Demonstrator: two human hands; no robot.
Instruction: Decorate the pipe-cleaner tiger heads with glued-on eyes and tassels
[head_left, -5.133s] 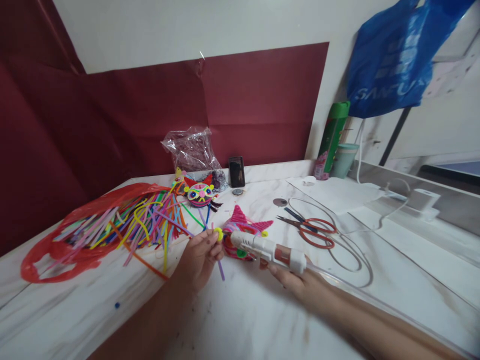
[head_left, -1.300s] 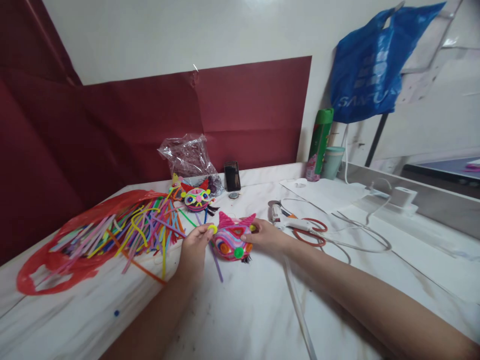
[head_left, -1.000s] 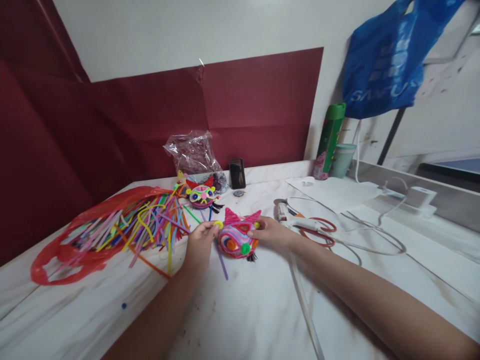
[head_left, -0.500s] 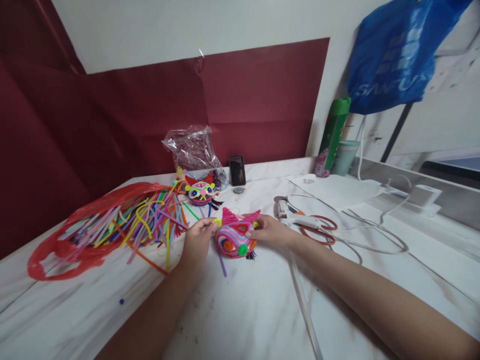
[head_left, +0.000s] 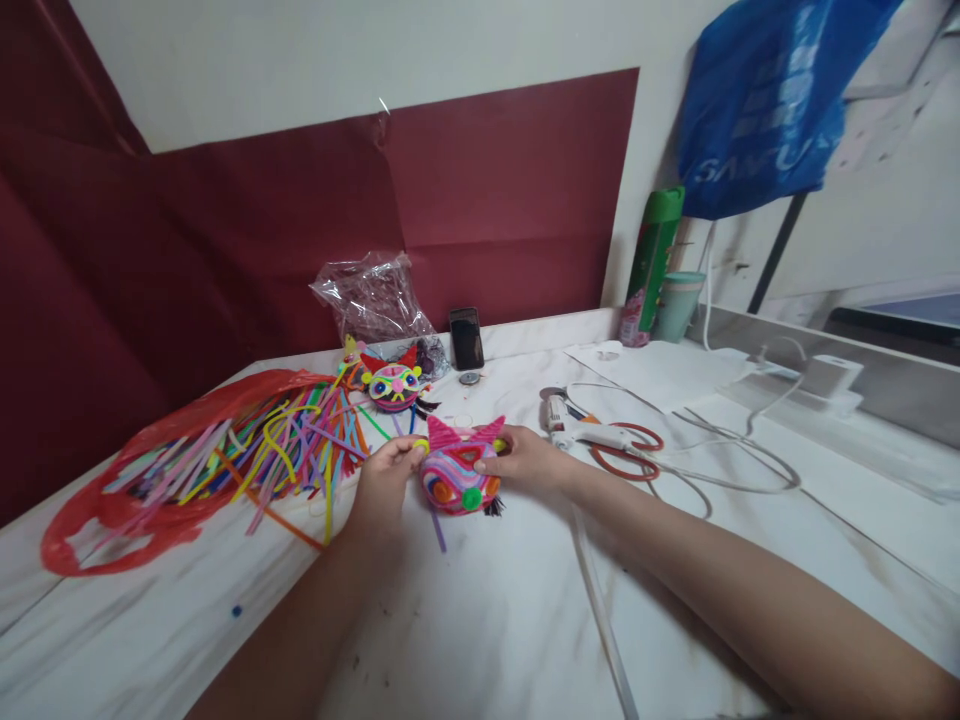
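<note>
A pink pipe-cleaner animal head is held between my two hands over the marble-patterned table. It has pointed pink ears, a green nose, orange round patches and a dark tassel at its lower right. My left hand pinches the yellow round piece at its left side. On the other side, my right hand grips the head's edge, thumb on the front and fingers behind, out of sight. Beneath the head a purple pipe cleaner sticks out. Behind it sits a similar finished-looking head with red ears.
Loose pipe cleaners spread over a red plastic bag at left. A hot glue gun, scissors with red handles and cables lie at right. Farther back are a phone, clear plastic wrap, a spray can and a cup.
The whole view has shifted slightly, so things appear a little farther left. Both hands keep the same hold on the pink animal head.
</note>
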